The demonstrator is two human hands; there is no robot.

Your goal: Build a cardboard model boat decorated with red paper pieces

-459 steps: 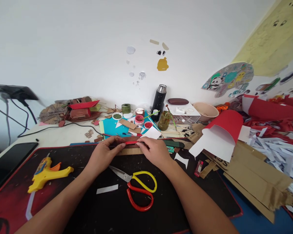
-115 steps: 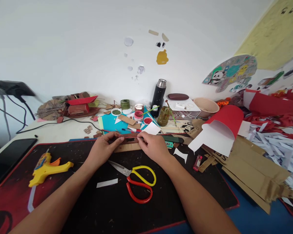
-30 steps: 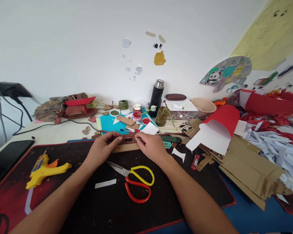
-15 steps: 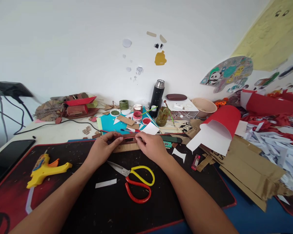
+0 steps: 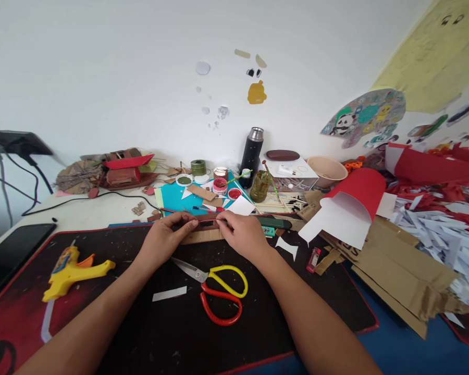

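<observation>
My left hand (image 5: 167,233) and my right hand (image 5: 243,235) pinch opposite ends of a thin reddish-brown strip (image 5: 208,216), its material too small to make out. The strip bows slightly upward between my fingertips. Beneath and just behind it lies a piece of brown cardboard (image 5: 201,237), partly covered by both hands. Nearer to me on the black mat (image 5: 148,333), a pair of scissors (image 5: 200,276) with one yellow and one red handle rests with its blades toward the left. A white paper strip (image 5: 169,294) lies beside the scissors.
A yellow glue gun (image 5: 68,273) and a phone (image 5: 15,255) lie to the left. Paint pots (image 5: 220,186), a dark flask (image 5: 253,151) and a jar (image 5: 260,187) stand behind. To the right are a red-and-white paper form (image 5: 355,200), cardboard sheets (image 5: 406,265) and a lighter (image 5: 313,259).
Almost nothing differs. Both hands keep their pinch on the strip, with only a very slight shift of the fingers.
</observation>
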